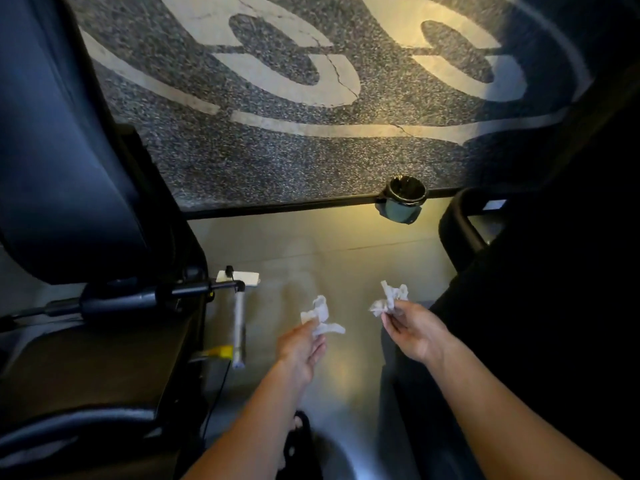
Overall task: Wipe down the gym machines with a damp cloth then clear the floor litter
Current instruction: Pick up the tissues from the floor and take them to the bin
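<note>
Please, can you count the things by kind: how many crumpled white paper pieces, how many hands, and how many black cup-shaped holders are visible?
Crumpled white paper pieces: 2, one pinched by the left hand, one pinched by the right hand
Hands: 2, the left hand and the right hand
Black cup-shaped holder on the bar: 1
Total: 5

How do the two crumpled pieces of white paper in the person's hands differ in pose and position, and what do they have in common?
The left paper sits lower in the picture and trails a strip sideways past the left hand; the right paper sits higher and sticks upward from the right hand. The left paper is held at extended fingertips; the right paper is pinched by curled fingers. Both are white, crumpled and held above the pale floor.
</note>
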